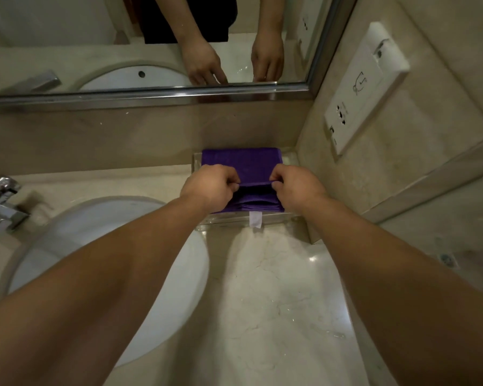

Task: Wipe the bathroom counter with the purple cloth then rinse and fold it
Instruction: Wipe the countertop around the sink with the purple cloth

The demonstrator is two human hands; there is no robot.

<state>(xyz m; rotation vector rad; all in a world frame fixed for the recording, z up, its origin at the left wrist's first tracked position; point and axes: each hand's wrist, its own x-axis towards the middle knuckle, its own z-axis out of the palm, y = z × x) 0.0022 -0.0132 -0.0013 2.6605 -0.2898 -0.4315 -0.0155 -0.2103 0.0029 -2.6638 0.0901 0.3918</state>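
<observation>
The purple cloth (241,162) lies folded on a clear tray (289,217) at the back right of the marble counter (276,288), against the wall. My left hand (209,188) pinches the cloth's near fold at its left end. My right hand (297,188) pinches the same fold at its right end. The fold is lifted a little, and more purple layers show beneath it. A white label (255,219) hangs from the cloth's front edge over the tray's rim.
A white oval sink (81,246) is set in the counter at the left, with a chrome faucet (0,204) at its far left. A mirror (151,45) runs along the back wall. A white socket panel (360,93) is on the right wall. The counter looks wet.
</observation>
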